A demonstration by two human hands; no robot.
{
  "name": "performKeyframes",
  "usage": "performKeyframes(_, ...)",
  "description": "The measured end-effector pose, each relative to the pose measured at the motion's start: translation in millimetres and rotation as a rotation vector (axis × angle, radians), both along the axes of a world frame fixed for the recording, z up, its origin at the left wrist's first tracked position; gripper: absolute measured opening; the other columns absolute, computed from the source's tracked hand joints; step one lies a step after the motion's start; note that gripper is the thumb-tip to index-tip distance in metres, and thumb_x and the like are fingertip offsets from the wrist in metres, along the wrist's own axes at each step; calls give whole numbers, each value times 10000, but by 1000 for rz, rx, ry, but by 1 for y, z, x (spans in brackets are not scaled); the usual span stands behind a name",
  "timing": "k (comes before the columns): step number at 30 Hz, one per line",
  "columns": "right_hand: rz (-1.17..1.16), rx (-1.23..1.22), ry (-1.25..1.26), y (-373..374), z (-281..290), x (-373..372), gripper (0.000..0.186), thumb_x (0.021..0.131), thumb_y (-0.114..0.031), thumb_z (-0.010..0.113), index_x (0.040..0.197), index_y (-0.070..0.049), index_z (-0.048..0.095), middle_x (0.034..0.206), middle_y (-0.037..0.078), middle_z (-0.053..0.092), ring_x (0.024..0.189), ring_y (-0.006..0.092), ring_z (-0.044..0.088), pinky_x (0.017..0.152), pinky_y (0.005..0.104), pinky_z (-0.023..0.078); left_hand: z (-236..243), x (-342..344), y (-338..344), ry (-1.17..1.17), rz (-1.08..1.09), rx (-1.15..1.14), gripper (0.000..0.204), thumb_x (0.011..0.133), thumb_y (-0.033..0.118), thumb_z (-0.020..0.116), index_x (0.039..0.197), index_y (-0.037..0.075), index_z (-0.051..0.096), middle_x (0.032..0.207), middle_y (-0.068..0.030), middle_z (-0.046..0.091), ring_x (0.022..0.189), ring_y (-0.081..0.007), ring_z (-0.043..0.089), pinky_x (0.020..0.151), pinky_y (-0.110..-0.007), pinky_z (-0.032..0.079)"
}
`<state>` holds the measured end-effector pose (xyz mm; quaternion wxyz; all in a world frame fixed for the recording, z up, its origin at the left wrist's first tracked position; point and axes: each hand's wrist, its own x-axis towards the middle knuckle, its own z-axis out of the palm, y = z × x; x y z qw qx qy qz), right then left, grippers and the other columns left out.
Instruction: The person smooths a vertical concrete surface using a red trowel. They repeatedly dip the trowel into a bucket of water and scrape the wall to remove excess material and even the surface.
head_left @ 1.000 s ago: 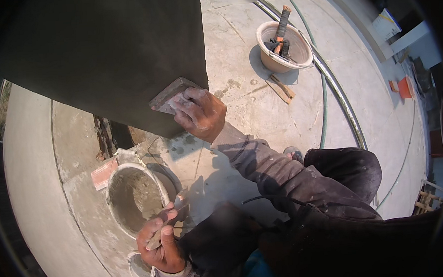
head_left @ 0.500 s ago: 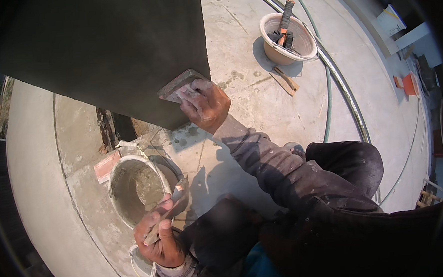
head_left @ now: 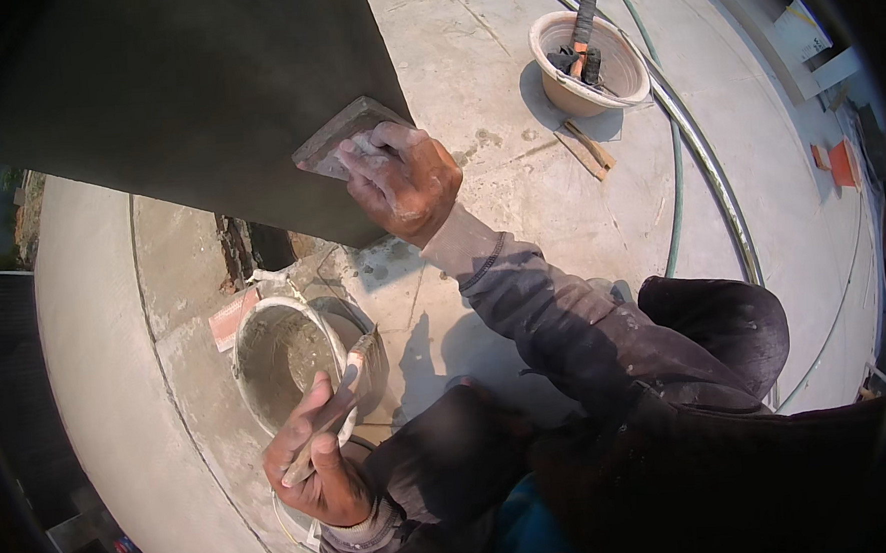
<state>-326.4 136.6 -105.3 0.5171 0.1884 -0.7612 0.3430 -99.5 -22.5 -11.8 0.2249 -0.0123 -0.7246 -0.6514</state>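
Right hand (head_left: 408, 178): fingers and thumb clamped on the back of a flat float (head_left: 358, 119), which sits just ahead of the knuckles, face toward a dark wall face (head_left: 203, 99). Full contact can't be told; the hand hides part of the block. Left hand (head_left: 318, 478): thumb and fingers together on the handle of a brush-like tool (head_left: 356, 366), tip pointing up and away from the grip. Just beyond that grip, a bucket with grey mix (head_left: 267, 351); a smaller pail (head_left: 287, 517) beneath the hand, partly hidden.

Risks, as judged: float is near the wall's edge, beside the right grip, so a push too far that way could tip it over the corner and gouge it. Uneven finger pressure could dig one float edge in and leave a ridge. Left grip looks light, so a knock against the bucket rim could twist the tool loose or drop it in the mix. Powdery right fingers might slip. Tan bucket (head_left: 576, 97) with wrapped-handle tool (head_left: 586, 14): well apart, beyond right hand.
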Motion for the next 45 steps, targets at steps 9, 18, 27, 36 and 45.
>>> performKeyframes(9, 1034, -645, -831, 57, -23, 74, 339, 883, -129, 730, 1206, -86, 638, 1231, 75, 580, 1135, 182, 596, 937, 336, 512, 12, 4, -17, 170, 79, 687, 250, 1026, 211, 573, 1255, 116, 547, 1327, -240, 605, 1321, -418, 517, 1103, -616, 437)
performKeyframes(18, 1204, -620, -247, 107, 67, 19, 388, 896, -101, 754, 1239, -26, 589, 1259, 143, 574, 1160, 214, 596, 903, 343, 555, 3, -14, -1, -119, 57, 863, 303, 1028, 247, 572, 1288, 125, 476, 1388, -237, 516, 1349, -429, 468, 1103, -639, 422)
performKeyframes(27, 980, -315, -109, 109, 118, -74, 334, 879, -4, 705, 1208, -54, 675, 1207, 93, 653, 1057, 186, 661, 880, 342, 586, 11, 0, 6, -140, 93, 786, 357, 1040, 275, 551, 1340, 131, 421, 1326, -228, 567, 1272, -414, 548, 1041, -629, 482)
performKeyframes(36, 1025, -287, -130, 86, 116, -95, 319, 872, -35, 730, 1186, -86, 702, 1217, 57, 651, 1045, 151, 655, 871, 331, 595, 9, -4, 6, -125, 39, 844, 309, 1067, 252, 483, 1338, 123, 409, 1302, -245, 596, 1210, -422, 603, 1012, -638, 510)
performKeyframes(45, 737, -449, -516, 100, 23, -110, 393, 856, -14, 694, 1239, -97, 666, 1228, 50, 637, 1047, 163, 634, 924, 334, 581, 23, 4, 10, -148, 69, 845, 334, 1065, 259, 488, 1359, 126, 405, 1296, -236, 606, 1219, -418, 599, 979, -629, 535)
